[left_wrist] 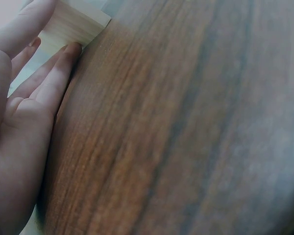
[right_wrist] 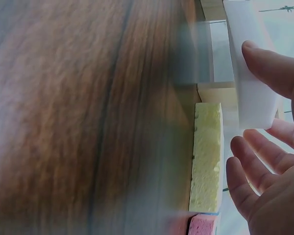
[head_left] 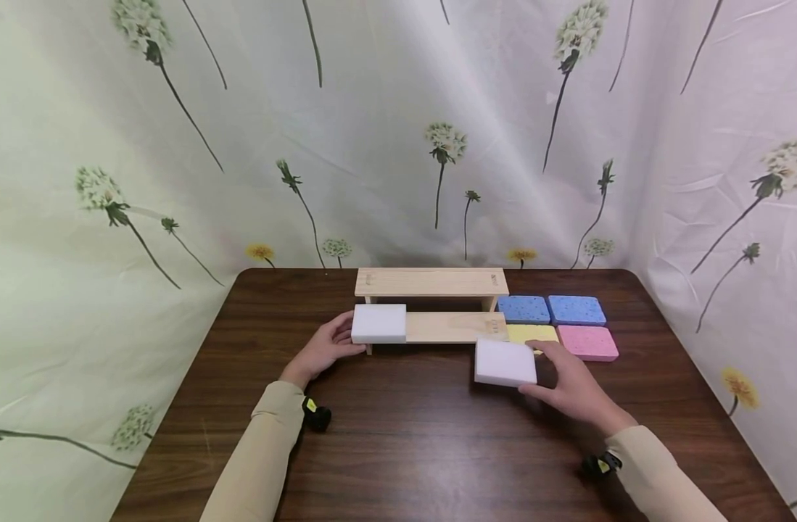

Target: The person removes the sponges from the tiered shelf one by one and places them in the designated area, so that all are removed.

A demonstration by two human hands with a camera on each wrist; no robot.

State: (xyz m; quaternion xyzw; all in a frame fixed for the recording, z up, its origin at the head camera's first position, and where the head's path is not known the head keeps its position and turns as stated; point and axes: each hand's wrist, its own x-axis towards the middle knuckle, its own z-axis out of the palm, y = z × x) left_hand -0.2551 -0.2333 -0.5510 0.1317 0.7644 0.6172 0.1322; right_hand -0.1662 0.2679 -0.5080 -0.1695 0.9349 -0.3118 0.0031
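A two-step wooden shelf [head_left: 431, 281] stands on the table, one white sponge [head_left: 379, 323] lying at the left end of its lower step. Around that end is my left hand [head_left: 325, 351]; the left wrist view shows its fingers fairly straight, the tips at the pale wood [left_wrist: 76, 27]. In front of the shelf's right end, my right hand [head_left: 571, 384] holds a second white sponge [head_left: 505, 362] above the table. Seen from the right wrist, the thumb presses one face of this white sponge [right_wrist: 252, 73], and a finger is partly hidden behind it.
Right of the shelf lie two blue sponges [head_left: 523, 309], a yellow sponge [head_left: 529, 333] partly behind the right hand, and a pink sponge [head_left: 587, 343]. The dark wooden table [head_left: 424, 449] meets a dandelion-patterned cloth [head_left: 385, 145] behind and at the sides.
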